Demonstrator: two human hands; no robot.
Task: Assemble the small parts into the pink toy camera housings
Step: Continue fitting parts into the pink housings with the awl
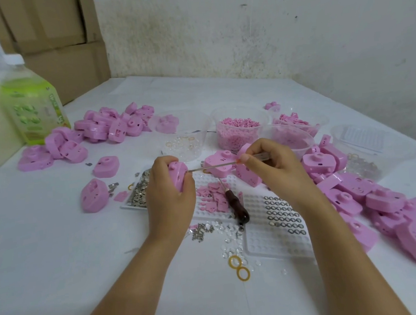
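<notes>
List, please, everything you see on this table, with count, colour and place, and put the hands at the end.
held housing: one, pink, in left hand.
driver: one, metal, in right hand, tip at held housing.
housings: many, pink, heaps far left and right.
cups: several, clear, behind the hands.
trays: at least two, white, under the hands.
awl: one, brown handle, on a tray.
screws: heap, silver, beside left wrist.
rings: two, yellow, left of front tray.
bottle: one, green, far left.
boxes: several, brown, far left.
table: one, white, under everything.
left hand: grips held housing.
right hand: pinches driver.
</notes>
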